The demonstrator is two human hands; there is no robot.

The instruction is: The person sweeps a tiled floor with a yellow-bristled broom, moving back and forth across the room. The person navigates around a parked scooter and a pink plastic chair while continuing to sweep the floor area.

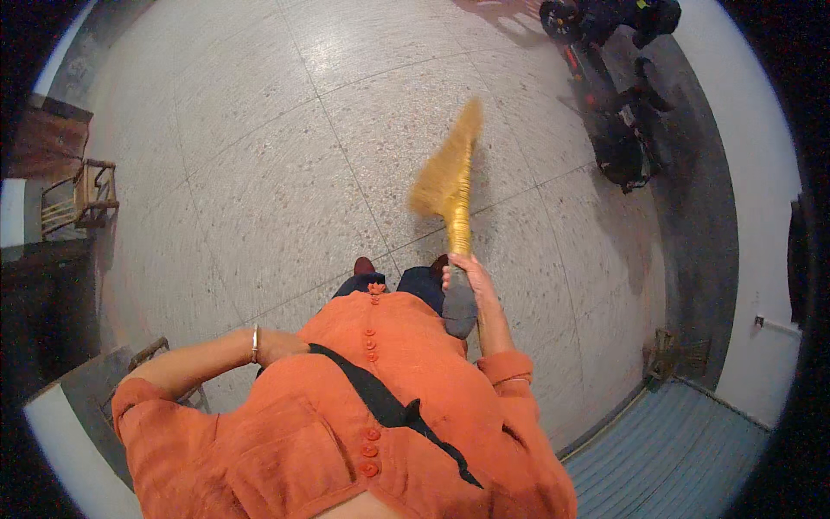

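In front of me, a short yellow straw broom (460,208) hangs over the floor, its fanned bristles pointing away and to the left. My right hand (472,275) is closed round its handle, just where the yellow binding meets the grey wrapped end (460,307). My left hand (281,345) rests at my waist, with a bracelet on the wrist. Its fingers are hidden by the orange shirt (406,346). A black cloth strip (372,389) runs from beside that hand across the shirt.
Speckled tiles cover the floor (251,164). A dark scooter-like vehicle (618,121) stands along the right wall. A small wooden chair (91,195) is at the left. Near the lower right lies a blue-grey ridged surface (666,458), with a small stool-like object (674,353) by its corner.
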